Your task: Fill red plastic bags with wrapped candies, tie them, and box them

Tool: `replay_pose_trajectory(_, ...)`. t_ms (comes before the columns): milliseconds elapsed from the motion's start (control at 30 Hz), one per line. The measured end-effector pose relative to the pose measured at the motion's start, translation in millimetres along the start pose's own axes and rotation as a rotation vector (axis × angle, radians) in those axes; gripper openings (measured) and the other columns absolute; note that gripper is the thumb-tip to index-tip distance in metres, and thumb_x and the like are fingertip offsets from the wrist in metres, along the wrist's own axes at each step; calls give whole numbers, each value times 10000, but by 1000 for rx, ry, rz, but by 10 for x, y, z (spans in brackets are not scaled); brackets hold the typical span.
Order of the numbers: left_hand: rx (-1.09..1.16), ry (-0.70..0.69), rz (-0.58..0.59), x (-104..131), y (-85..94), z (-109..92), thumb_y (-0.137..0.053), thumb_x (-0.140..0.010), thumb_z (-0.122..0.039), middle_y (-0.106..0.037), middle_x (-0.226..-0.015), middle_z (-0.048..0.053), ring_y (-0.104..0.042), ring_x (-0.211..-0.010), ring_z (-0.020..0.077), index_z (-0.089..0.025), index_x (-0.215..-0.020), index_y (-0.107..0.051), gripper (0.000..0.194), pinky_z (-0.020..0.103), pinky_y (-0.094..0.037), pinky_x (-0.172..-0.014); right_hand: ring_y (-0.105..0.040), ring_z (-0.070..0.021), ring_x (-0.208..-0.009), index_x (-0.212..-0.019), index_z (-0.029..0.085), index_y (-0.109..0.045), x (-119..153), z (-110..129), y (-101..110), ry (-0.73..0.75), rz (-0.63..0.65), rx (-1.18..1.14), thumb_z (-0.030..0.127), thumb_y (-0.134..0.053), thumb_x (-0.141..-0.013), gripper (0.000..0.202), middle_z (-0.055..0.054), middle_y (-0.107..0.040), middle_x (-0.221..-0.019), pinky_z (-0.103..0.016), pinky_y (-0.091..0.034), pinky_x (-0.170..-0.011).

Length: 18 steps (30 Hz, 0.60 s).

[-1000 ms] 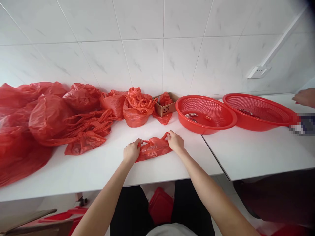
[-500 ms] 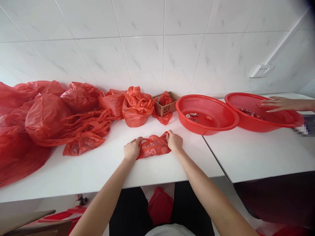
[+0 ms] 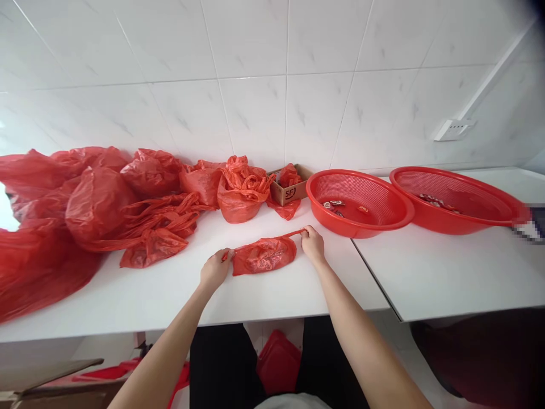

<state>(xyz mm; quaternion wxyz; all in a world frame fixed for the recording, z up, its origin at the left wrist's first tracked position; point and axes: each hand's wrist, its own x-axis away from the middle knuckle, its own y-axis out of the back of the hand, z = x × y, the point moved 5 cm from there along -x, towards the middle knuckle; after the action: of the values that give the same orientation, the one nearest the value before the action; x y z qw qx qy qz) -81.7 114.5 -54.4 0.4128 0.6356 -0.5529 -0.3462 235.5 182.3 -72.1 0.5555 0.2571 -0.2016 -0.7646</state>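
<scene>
Cardboard box: marked "SF" in dark letters on the front, near the table's back edge.
Red bag: marked in pale print, too blurred to read, nearer the front edge.
Packets in red basket: marked in white, too small to read.

I'm getting a bright, soft, cool feed, strongest at the far left edge, where pale patches nearly wash out. The tiled wall reads evenly lit, dimming toward my right, and the upper right corner falls off to black. Shadows on the desk look faint; beneath it I see mostly gloom, with the dark trousers losing detail. Small highlights glint on the held red bag, its print too soft for me to read. A pixelated patch covers the right edge, and wide-angle stretch pulls at the sides.
</scene>
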Motion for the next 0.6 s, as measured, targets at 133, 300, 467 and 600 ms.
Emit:
replay_pose_trajectory(133,36,-17,-41,-144,211,-188,-513,-932,-385,-664,-1051,79,-644,-876,192,-188,-1140,-607,301,375,-513,-792,-546,-178,-673,-822,228,-584,59,-18,11,58,-14,-120,341,-410,-852,210,0,-636,-712,-265,-380,-663)
replay_pose_trajectory(300,27,-185,-154,-135,321,-881,-521,-917,-396,-499,-1404,80,-433,-1296,288,-291,-1325,-504,421,484,-319,-1074,-530,-170,-566,-915,223,-556,106,-41,19,79,-21,-269,439,-446,-849,251,38,-564,-597,-277,-405,-622)
replay_pose_trajectory(467,24,-280,122,-160,-30,-1270,-600,-890,-395,-599,-1232,102,-578,-1110,255,-172,-1220,-575,399,503,-451,-958,-557,-162,-542,-1044,206,-508,121,-78,57,72,-45,-407,513,-490,-829,376,59,-528,-584,-291,-447,-628)
replay_pose_trajectory(600,86,-296,306,-168,67,-1109,-588,-907,-362,-661,-1036,62,-642,-895,188,-143,-1038,-638,260,387,-538,-798,-552,-153,-532,-1086,206,-486,115,-88,44,67,-18,-459,557,-569,-787,468,62,-529,-609,-285,-450,-599)
